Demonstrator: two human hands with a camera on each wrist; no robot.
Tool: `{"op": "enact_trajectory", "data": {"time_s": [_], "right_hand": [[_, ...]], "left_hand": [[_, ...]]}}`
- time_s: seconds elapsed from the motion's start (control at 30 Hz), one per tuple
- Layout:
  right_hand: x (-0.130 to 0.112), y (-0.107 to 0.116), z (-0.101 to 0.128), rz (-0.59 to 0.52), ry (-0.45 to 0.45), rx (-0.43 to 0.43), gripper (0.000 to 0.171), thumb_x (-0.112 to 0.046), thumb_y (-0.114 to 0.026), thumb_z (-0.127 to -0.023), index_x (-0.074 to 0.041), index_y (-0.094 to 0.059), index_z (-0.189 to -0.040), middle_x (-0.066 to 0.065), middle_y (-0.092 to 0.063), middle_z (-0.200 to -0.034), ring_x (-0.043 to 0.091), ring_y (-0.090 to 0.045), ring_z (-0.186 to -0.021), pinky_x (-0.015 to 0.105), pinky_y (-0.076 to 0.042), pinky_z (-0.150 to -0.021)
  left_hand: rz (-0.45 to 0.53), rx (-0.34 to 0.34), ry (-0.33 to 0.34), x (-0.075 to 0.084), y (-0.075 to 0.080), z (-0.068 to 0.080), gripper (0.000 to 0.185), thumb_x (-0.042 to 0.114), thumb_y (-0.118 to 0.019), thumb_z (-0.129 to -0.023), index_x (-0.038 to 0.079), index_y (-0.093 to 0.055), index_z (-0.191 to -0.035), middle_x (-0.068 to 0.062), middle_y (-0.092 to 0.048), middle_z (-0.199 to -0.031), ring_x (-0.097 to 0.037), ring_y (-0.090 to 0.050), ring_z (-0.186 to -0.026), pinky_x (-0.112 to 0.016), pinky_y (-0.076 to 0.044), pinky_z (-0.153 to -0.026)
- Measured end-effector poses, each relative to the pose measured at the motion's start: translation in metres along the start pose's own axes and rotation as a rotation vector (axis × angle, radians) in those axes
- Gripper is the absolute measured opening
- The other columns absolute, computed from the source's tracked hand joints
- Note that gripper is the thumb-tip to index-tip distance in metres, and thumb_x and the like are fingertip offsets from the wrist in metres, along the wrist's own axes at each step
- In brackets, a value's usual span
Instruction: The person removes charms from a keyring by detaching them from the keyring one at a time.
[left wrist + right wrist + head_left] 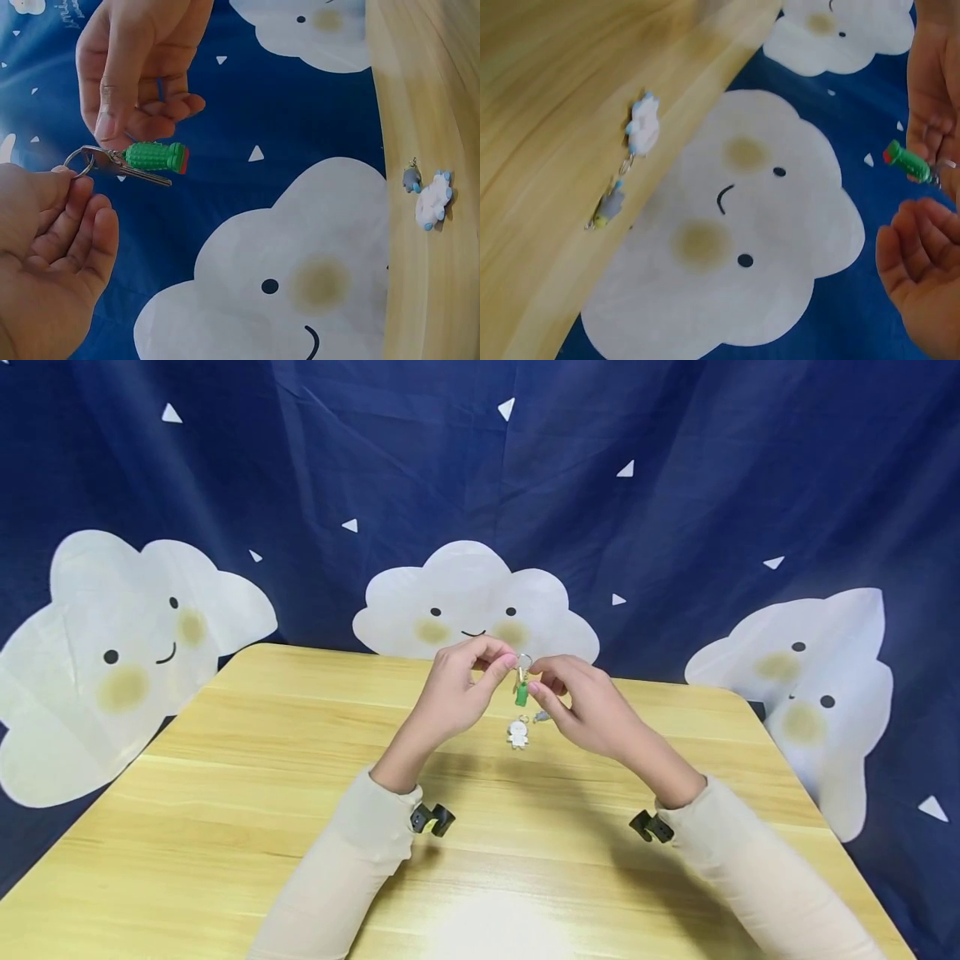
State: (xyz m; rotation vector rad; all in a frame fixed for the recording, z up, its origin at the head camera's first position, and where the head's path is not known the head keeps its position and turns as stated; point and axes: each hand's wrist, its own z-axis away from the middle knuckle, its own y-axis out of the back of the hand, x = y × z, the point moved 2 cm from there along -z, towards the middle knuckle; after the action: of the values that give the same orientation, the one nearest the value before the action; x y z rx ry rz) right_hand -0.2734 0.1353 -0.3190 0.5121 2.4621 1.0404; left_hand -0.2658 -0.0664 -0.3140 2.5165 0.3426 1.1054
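Behind, cloud-printed blue curtain [675, 485]; wooden table [247, 793] below.

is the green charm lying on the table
No, the green charm hangs in the air from a key ring pinched between both hands, above the table.

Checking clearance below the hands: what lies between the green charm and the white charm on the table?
Nothing: head view shows only bare table between the held green charm and the white charm.

Bright, even light from above; a pale glare patch on the table [495, 918] near edge. Soft shadows under arms. Wrist views slightly blurred.
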Motion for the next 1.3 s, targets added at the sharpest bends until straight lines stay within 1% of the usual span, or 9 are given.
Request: {"op": "enact_trajectory", "data": {"time_s": [0.17,0.33,0.47,0.63,0.83,0.97,1.1,1.3], "right_hand": [[-0.008,-0.003,0.002,-0.011,0.016,0.089,0.017,-0.005,-0.071,-0.095,0.001,-0.066,-0.111,0.005,-0.063,-0.085,0.017,-0.058,-0.078,0.033,-0.052,-0.069],[-0.013,-0.004,0.003,-0.058,-0.014,0.149,0.013,-0.003,-0.069,-0.096,-0.001,-0.067,-0.108,0.003,-0.064,-0.085,0.014,-0.059,-0.078,0.03,-0.052,-0.068],[-0.014,-0.005,0.006,-0.096,-0.031,0.191,0.011,-0.001,-0.07,-0.095,-0.002,-0.068,-0.106,0.003,-0.066,-0.088,0.013,-0.061,-0.077,0.029,-0.052,-0.067],[-0.012,-0.007,0.009,-0.144,-0.029,0.244,0.011,0.004,-0.071,-0.092,-0.002,-0.068,-0.101,0.004,-0.066,-0.085,0.013,-0.061,-0.076,0.031,-0.054,-0.069],[-0.011,-0.008,0.011,-0.211,-0.025,0.319,0.005,0.002,-0.068,-0.094,-0.003,-0.07,-0.095,0.002,-0.067,-0.081,0.014,-0.06,-0.073,0.025,-0.052,-0.071],[-0.014,-0.008,0.011,-0.24,-0.028,0.373,0.009,0.002,-0.067,-0.09,-0.006,-0.072,-0.09,0.001,-0.066,-0.077,0.013,-0.059,-0.07,0.022,-0.049,-0.069],[-0.015,-0.008,0.011,-0.244,-0.036,0.413,0.01,-0.001,-0.066,-0.088,-0.008,-0.072,-0.084,0.0,-0.064,-0.073,0.012,-0.057,-0.068,0.021,-0.045,-0.066],[-0.016,-0.006,0.014,-0.236,-0.039,0.446,0.011,-0.004,-0.064,-0.087,-0.009,-0.072,-0.081,-0.001,-0.063,-0.07,0.012,-0.055,-0.067,0.021,-0.044,-0.065]], "left_hand": [[0.006,-0.005,-0.006,0.002,0.0,0.0,0.014,0.016,-0.063,-0.103,0.004,-0.07,-0.104,-0.002,-0.071,-0.091,-0.013,-0.065,-0.086,-0.031,-0.056,-0.082],[0.011,-0.013,-0.009,0.005,-0.001,0.0,0.014,0.017,-0.063,-0.104,0.005,-0.07,-0.105,-0.002,-0.07,-0.092,-0.013,-0.064,-0.087,-0.032,-0.056,-0.08],[0.011,-0.015,-0.026,0.007,-0.002,0.001,0.014,0.016,-0.063,-0.104,0.005,-0.07,-0.105,-0.001,-0.07,-0.093,-0.012,-0.064,-0.088,-0.032,-0.056,-0.079],[0.019,-0.021,-0.046,0.011,-0.003,0.001,0.013,0.015,-0.063,-0.103,0.004,-0.07,-0.106,-0.004,-0.071,-0.092,-0.012,-0.063,-0.085,-0.029,-0.056,-0.081],[0.006,-0.021,-0.053,0.012,-0.003,0.001,0.013,0.014,-0.063,-0.103,0.003,-0.07,-0.106,-0.004,-0.071,-0.091,-0.012,-0.064,-0.084,-0.028,-0.055,-0.08],[-0.001,-0.02,-0.073,0.011,-0.004,0.001,0.012,0.012,-0.064,-0.102,0.003,-0.072,-0.104,-0.003,-0.072,-0.09,-0.012,-0.064,-0.083,-0.027,-0.055,-0.079],[-0.011,-0.027,-0.098,0.011,-0.005,0.001,0.011,0.01,-0.065,-0.101,0.003,-0.072,-0.102,-0.002,-0.072,-0.089,-0.011,-0.065,-0.081,-0.025,-0.055,-0.078],[-0.032,-0.067,-0.109,0.011,-0.01,0.001,0.01,0.01,-0.065,-0.101,0.003,-0.072,-0.101,-0.002,-0.072,-0.091,-0.011,-0.065,-0.082,-0.024,-0.055,-0.079]]}}
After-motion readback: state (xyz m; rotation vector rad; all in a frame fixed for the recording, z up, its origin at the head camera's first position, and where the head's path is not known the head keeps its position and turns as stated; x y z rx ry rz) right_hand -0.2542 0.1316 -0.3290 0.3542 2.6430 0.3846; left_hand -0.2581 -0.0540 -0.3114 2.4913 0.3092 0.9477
